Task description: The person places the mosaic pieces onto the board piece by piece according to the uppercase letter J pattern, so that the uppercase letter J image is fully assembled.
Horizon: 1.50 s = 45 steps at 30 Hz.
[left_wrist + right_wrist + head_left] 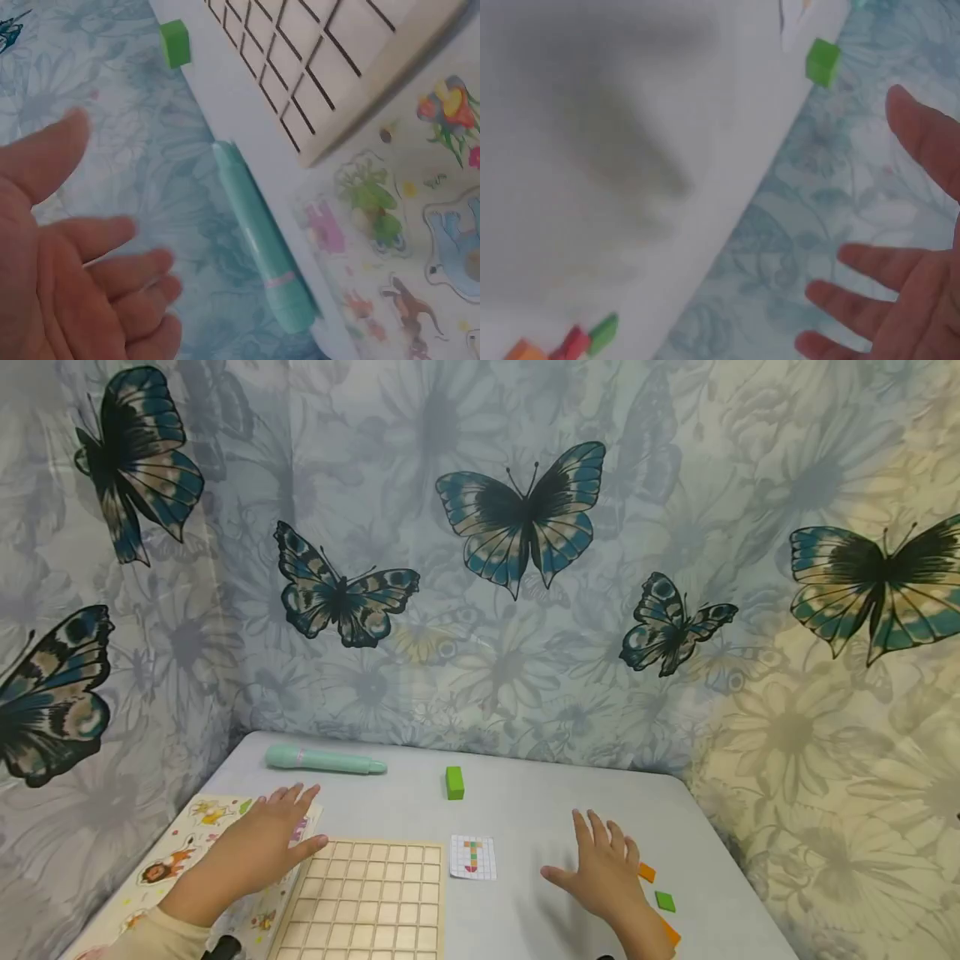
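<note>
My left hand [258, 852] is held above the animal sticker sheet [187, 827], its fingers spread and nothing in them. Just right of it lies a wooden grid board [382, 893] with square cells. My right hand [606, 870] hovers over the table's right side, fingers apart and holding nothing. Beside and partly behind that hand lie orange blocks [647, 872] and a green block [665, 901]; in the right wrist view a red block [573, 343] shows there too. A small pattern card [473, 857] printed with a coloured figure lies between the hands.
Toward the back of the white table [525, 785] a green block [454, 782] stands alone. A mint-green pen-shaped tube [326, 760] lies at the back left. Butterfly-printed cloth [510, 693] surrounds the table's back and sides.
</note>
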{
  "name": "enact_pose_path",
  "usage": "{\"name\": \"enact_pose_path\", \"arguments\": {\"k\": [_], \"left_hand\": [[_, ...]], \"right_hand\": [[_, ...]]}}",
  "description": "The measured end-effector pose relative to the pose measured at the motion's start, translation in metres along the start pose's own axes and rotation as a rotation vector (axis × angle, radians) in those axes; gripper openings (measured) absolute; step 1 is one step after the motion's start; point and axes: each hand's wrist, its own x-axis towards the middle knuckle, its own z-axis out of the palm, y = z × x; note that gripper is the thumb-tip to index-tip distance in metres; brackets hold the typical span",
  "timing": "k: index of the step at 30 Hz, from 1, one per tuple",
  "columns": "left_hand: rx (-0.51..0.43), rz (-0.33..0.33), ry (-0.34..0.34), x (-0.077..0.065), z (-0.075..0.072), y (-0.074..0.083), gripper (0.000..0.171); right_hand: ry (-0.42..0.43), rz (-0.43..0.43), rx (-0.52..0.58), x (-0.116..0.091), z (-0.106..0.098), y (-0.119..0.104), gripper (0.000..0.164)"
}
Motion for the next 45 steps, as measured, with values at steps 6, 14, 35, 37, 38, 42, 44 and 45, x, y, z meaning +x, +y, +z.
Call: {"name": "enact_pose_path", "arguments": {"k": [6, 14, 35, 37, 38, 42, 44, 45], "left_hand": [[-0.078, -0.042, -0.269, 0.006, 0.008, -0.014, 0.09], [0.002, 0.019, -0.447, 0.008, 0.035, -0.029, 0.091], [0.103, 0.09, -0.471, 0.002, 0.042, -0.024, 0.097], [0.101, 0.106, -0.459, 0.004, 0.042, -0.021, 0.097], [0.097, 0.118, -0.454, 0.004, 0.042, -0.02, 0.096], [0.095, 0.134, -0.438, 0.006, 0.045, -0.015, 0.096], [0.096, 0.136, -0.424, 0.006, 0.048, -0.012, 0.096], [0.088, 0.13, -0.419, 0.006, 0.051, -0.01, 0.096]], "right_hand": [[-0.074, -0.044, 0.02, 0.031, 0.019, -0.017, 0.069], [-0.184, -0.08, -0.063, 0.055, 0.055, -0.04, 0.057], [-0.164, -0.078, -0.118, 0.058, 0.062, -0.053, 0.049], [-0.168, -0.064, -0.118, 0.057, 0.061, -0.048, 0.049], [-0.171, -0.059, -0.125, 0.057, 0.062, -0.044, 0.049], [-0.183, -0.059, -0.131, 0.058, 0.063, -0.033, 0.049], [-0.188, -0.059, -0.135, 0.058, 0.063, -0.026, 0.049], [-0.19, -0.059, -0.135, 0.058, 0.063, -0.024, 0.049]]}}
